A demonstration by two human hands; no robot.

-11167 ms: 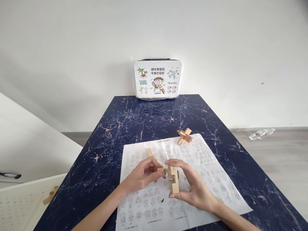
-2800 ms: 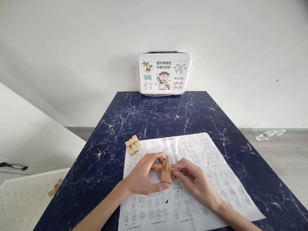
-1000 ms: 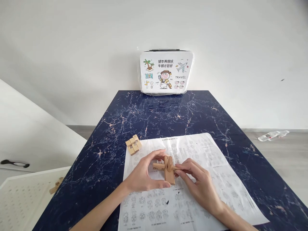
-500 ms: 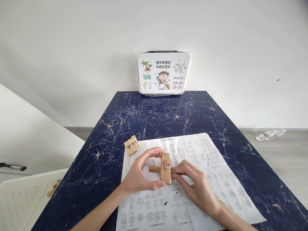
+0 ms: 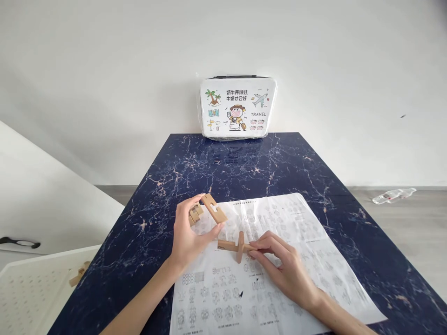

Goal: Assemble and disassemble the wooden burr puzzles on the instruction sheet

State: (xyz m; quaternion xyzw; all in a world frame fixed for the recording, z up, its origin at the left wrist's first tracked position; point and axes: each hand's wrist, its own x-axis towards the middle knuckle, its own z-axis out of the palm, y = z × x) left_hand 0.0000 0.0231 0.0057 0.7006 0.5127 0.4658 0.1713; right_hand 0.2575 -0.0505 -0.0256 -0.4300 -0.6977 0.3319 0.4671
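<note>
My left hand (image 5: 186,235) pinches a flat notched wooden piece (image 5: 213,208) and holds it up, tilted, just above a small wooden block puzzle (image 5: 194,213) that lies at the sheet's far left corner. My right hand (image 5: 284,270) grips the right end of a cross of two wooden pieces (image 5: 236,246) just over the printed instruction sheet (image 5: 300,246). The notched piece and the cross are apart.
The sheet lies on a dark blue marbled table (image 5: 244,167). A white illustrated case (image 5: 237,108) stands against the wall at the table's far edge. A white perforated board (image 5: 31,288) with a wooden piece (image 5: 77,277) sits low left. A plastic bottle (image 5: 393,195) lies on the floor at right.
My left hand has pulled the notched piece off the cross and carried it up and to the left, toward the block puzzle. My right hand keeps the remaining cross.
</note>
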